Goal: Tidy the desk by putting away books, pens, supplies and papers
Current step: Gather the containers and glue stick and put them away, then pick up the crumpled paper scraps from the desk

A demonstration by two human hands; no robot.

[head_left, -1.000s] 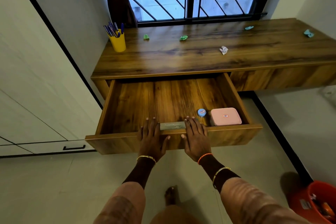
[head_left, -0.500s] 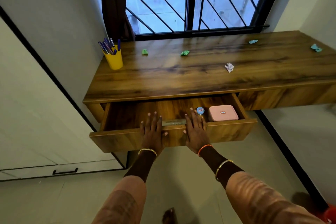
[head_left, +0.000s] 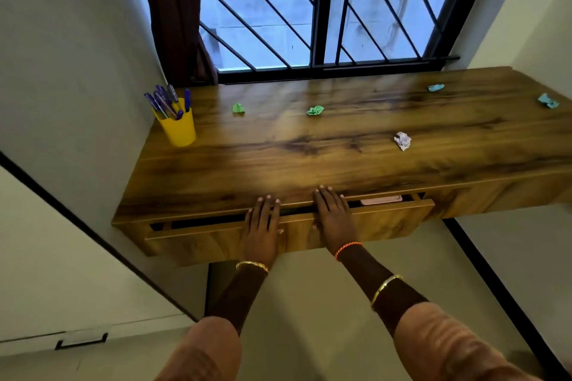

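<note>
My left hand (head_left: pixel 262 226) and my right hand (head_left: pixel 333 216) press flat, fingers straight, against the front of the wooden drawer (head_left: pixel 387 221), which stands open by only a narrow gap under the desk (head_left: pixel 309 161). A sliver of a pink box (head_left: pixel 381 200) shows through the gap on the right. On the desk top stand a yellow cup (head_left: pixel 179 130) of blue pens at the back left, two green paper balls (head_left: pixel 238 108) (head_left: pixel 315 110), a white paper ball (head_left: pixel 403 141) and two teal paper balls (head_left: pixel 435 87) (head_left: pixel 548 100).
A barred window (head_left: pixel 315 9) with a dark curtain (head_left: pixel 176 15) runs behind the desk. A white cupboard with a black handle (head_left: pixel 81 341) stands on the left. Walls close the desk in on both sides.
Both hands have pushed the drawer inward, from wide open to almost closed. The small blue round thing and most of the pink box have gone out of sight.
</note>
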